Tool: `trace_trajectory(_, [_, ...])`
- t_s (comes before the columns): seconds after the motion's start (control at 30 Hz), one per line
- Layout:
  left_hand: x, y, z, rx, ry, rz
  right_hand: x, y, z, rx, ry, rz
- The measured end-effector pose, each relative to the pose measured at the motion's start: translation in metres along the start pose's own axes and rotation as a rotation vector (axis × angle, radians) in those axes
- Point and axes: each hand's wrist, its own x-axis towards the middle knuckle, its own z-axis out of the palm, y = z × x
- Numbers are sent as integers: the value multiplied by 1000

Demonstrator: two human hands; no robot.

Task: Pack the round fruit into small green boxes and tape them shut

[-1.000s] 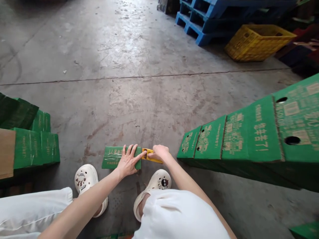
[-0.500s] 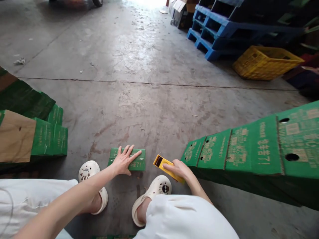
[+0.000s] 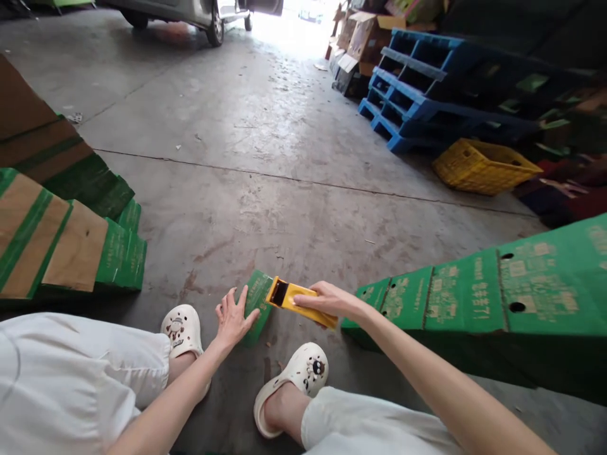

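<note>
We see daylight from the far opening burn out to white and lay a pale glare along the concrete floor. Behind the blue pallets we lose detail in deep shadow; toward the right edge, green boxes look stretched and soft.

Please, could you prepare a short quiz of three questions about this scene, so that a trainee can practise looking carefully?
1. Which hand holds the yellow, rectangular handheld tool with a dark opening?
A) Left
B) Right
C) Neither
2. True or false: the yellow, rectangular plastic crate stands on the grey floor.
3. What is the spread left hand nearest to?

Key:
1. B, the right hand.
2. True.
3. The small, green, printed cardboard box.
</note>
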Motion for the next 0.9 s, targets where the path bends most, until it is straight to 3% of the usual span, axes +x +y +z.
trace_trajectory(0.07, [10, 0, -17, -371, -36, -121, 6, -13, 18, 68, -28, -72])
trace_trajectory(0.1, [15, 1, -26, -606, -134, -206, 8, -16, 26, 94, -33, -98])
trace_trajectory(0.2, [22, 7, -45, -1249, -609, -444, 6, -17, 40, 137, -33, -122])
trace_trajectory(0.23, [22, 9, -48, -1389, -735, -493, 5, -16, 43, 137, -40, -121])
trace_trajectory(0.3, [18, 12, -52, -1560, -865, -549, 4, -14, 46, 134, -55, -125])
trace_trajectory(0.4, [15, 12, -53, -1632, -879, -580, 7, -10, 52, 137, -42, -122])
trace_trajectory(0.5, [15, 10, -51, -1551, -848, -517, 13, -3, 57, 134, -32, -104])
trace_trajectory(0.63, [15, 12, -38, -1274, -694, -355, 18, 1, 62, 119, -62, -78])
trace_trajectory(0.77, [23, 11, -28, -1142, -600, -292, 17, -3, 60, 129, -90, -33])
trace_trajectory(0.9, [55, -18, -41, -1027, -435, -244, 6, 16, 47, 102, -105, -3])
